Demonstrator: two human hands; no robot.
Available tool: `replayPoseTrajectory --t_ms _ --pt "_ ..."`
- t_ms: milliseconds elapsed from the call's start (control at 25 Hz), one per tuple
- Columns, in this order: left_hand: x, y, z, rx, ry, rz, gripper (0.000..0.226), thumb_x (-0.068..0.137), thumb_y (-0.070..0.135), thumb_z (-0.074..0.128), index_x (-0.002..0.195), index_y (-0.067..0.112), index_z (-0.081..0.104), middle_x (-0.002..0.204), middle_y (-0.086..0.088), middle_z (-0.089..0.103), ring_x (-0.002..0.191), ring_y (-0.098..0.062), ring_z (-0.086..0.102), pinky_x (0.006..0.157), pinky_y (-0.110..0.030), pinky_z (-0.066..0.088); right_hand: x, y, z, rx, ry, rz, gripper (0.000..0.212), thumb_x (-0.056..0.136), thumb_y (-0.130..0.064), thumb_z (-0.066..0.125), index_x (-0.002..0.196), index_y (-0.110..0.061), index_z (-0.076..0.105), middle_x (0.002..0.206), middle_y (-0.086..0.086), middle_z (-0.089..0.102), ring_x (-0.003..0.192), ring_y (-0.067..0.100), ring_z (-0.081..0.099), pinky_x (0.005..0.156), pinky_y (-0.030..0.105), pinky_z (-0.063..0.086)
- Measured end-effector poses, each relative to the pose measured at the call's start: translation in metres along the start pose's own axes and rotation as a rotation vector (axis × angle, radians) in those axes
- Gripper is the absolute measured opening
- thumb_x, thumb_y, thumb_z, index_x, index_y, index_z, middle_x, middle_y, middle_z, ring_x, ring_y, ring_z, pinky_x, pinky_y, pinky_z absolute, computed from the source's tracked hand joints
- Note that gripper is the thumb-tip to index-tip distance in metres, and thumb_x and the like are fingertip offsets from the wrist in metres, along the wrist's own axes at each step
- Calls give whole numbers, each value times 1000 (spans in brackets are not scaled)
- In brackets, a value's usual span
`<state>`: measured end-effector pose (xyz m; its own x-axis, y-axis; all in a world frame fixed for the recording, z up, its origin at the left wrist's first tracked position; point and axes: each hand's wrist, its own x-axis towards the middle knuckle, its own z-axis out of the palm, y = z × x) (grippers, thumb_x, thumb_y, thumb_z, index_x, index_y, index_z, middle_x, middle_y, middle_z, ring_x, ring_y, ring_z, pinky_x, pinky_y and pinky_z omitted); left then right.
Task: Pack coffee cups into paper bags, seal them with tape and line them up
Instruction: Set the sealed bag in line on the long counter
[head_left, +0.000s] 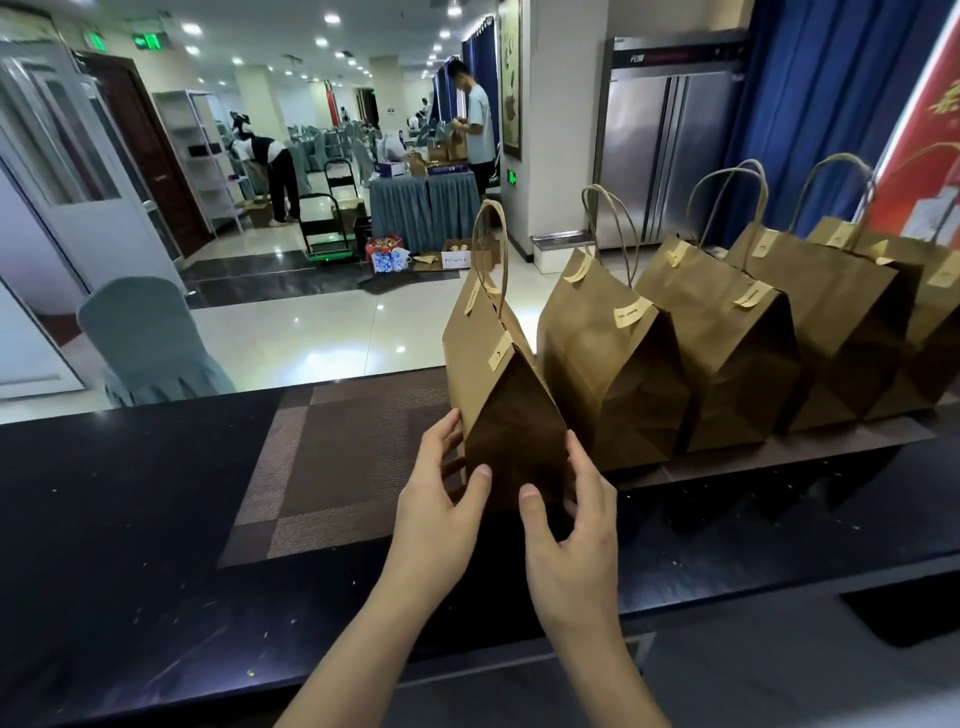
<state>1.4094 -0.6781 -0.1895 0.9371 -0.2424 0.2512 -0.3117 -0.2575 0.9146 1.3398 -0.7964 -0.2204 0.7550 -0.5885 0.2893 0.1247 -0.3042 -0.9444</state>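
A sealed brown paper bag (498, 374) with twine handles and two tape strips on its folded top stands upright on a brown woven placemat (332, 467). My left hand (441, 499) grips its lower left edge. My right hand (571, 525) grips its lower right edge, thumb on the near face. It stands at the left end of a row of several sealed bags: the nearest neighbour (613, 364), then another (727, 343) and more (841, 322) running right. No coffee cups are visible.
The black counter (130, 545) stretches left and toward me. Beyond its far edge are a covered chair (145, 343), a shiny tiled floor, a steel fridge (665, 156), blue curtains, and people working at a draped table (421, 202) far back.
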Motion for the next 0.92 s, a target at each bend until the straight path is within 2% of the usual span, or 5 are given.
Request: replayPoseTrajectory --t_ms 280,480,640,760,920 --pt "26 -3 10 -7 -29 -56 66 97 22 65 150 44 32 124 43 48 112 29 44 79 5 39 28 -1 13 1 -18 30 66 99 -42 61 154 -53 26 151 -18 33 138 7 42 111 35 46" --pt "38 -2 12 12 -10 -69 68 96 18 65 151 41 31 124 41 47 110 32 42 77 6 38 38 2 18 -13 -43 32 67 99 -44 60 154 -54 23 151 -18 33 138 8 42 111 34 45" --pt "33 -6 7 37 -9 -66 67 97 20 65 147 49 32 123 46 45 112 30 42 79 2 40 37 4 15 -19 -47 32 68 98 -44 61 154 -55 23 151 -17 35 138 5 41 110 29 43" --pt "20 -5 -3 71 -18 -88 67 97 24 65 144 55 29 127 49 37 111 22 44 83 2 37 33 2 11 0 -40 37 67 97 -46 61 153 -55 25 151 -17 37 138 2 41 108 27 43" --pt "-10 -10 -22 99 -3 -111 68 98 23 65 148 50 29 143 30 35 127 5 41 86 -5 37 20 -7 7 11 -62 36 63 98 -43 61 153 -51 30 148 -17 40 135 0 43 109 32 45"
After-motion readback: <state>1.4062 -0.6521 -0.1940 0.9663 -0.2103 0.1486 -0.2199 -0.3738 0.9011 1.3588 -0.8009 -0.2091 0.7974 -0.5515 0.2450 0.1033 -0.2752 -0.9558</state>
